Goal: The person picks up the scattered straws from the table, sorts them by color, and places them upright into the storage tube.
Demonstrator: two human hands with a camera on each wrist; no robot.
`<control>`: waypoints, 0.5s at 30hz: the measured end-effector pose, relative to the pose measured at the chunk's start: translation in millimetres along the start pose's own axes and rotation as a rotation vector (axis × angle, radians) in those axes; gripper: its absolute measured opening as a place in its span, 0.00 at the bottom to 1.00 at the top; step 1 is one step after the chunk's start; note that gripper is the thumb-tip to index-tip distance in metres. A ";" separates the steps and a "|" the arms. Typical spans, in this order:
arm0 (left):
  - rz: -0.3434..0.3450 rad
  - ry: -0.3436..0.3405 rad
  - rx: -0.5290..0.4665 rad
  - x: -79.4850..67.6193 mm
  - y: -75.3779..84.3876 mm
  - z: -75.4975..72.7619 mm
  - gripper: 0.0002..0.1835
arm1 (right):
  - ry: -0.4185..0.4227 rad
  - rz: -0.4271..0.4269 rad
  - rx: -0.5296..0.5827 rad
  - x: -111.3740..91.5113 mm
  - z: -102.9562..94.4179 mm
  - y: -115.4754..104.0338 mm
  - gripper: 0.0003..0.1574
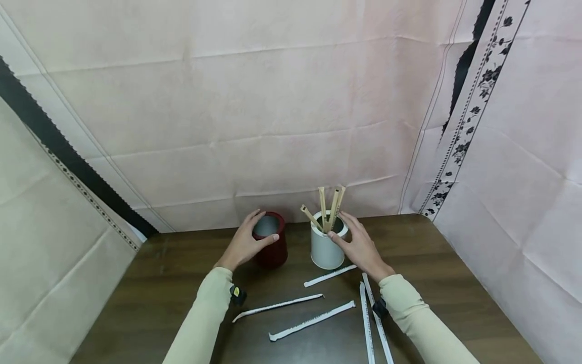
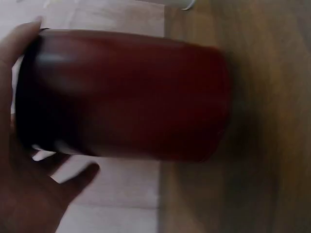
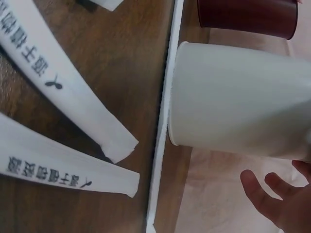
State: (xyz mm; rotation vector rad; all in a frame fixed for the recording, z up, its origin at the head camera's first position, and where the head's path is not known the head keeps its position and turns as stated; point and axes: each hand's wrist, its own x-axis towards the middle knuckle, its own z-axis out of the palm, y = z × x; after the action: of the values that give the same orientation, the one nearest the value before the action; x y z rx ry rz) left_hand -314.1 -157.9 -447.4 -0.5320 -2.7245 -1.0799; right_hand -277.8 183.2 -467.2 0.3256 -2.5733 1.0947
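Note:
My left hand point(image 1: 247, 242) holds a dark red cup point(image 1: 278, 247) near its rim, thumb across the front and fingers at the far side. The cup stands upright and looks hollow with a grey inside. In the left wrist view the red cup point(image 2: 131, 97) is blurred. My right hand point(image 1: 361, 245) spans the rim of a white cup point(image 1: 326, 253), its thumb in front and fingers behind. Several slim tan paper-wrapped sticks point(image 1: 322, 202) lean inside the white cup. The right wrist view shows the white cup point(image 3: 238, 97) side-on, with some fingertips point(image 3: 252, 184) spread beside it.
Several long white paper-wrapped sticks point(image 1: 311, 321) with printed characters lie scattered on the brown wooden table point(image 1: 182, 283). One white stick point(image 1: 329, 276) lies just in front of the white cup. Pale cloth point(image 1: 254, 111) hangs behind the table and along both sides.

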 end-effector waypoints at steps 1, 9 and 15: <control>-0.013 0.016 -0.027 -2.5 -4.3 3.2 0.52 | 0.001 0.006 0.004 0.7 2.1 0.5 0.53; -0.023 0.079 -0.115 -13.7 -8.7 9.3 0.49 | 0.031 -0.002 0.066 -1.3 0.7 8.8 0.47; -0.008 0.099 -0.143 -24.9 -6.8 5.8 0.46 | 0.072 0.054 -0.034 -40.4 -34.7 -2.1 0.31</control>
State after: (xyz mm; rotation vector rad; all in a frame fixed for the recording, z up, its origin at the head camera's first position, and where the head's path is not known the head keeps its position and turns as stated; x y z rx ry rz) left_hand -293.8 -165.1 -462.8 -0.4748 -2.5811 -1.2745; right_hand -232.8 210.4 -458.5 0.2052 -2.5476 1.0599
